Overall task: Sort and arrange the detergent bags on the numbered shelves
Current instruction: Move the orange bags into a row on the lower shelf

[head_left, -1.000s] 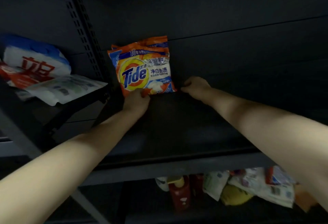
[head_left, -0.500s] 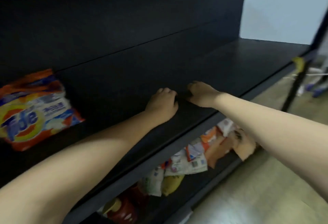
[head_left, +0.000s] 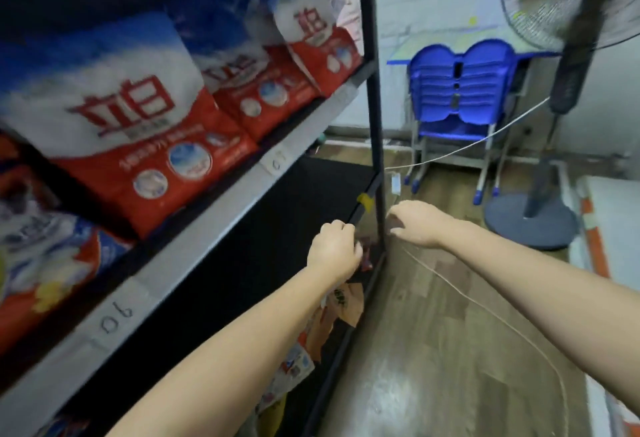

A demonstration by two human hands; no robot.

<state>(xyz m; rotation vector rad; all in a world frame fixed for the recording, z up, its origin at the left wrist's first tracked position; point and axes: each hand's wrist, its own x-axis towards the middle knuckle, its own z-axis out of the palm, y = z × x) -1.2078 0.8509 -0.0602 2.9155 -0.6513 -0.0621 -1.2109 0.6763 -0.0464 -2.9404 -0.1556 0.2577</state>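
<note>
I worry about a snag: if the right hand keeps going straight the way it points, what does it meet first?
Probably the shelf's dark upright post. The right hand points left toward it, fingertips just short of it. Depth is unclear, so it could pass in front.

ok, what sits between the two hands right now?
Head view: the rack's dark upright post stands between the left hand and right hand; neither holds a bag.

Detergent bags (head_left: 145, 131) on upper shelf (head_left: 242, 173); chairs (head_left: 460, 90), fan (head_left: 568, 55) rightward.
</note>
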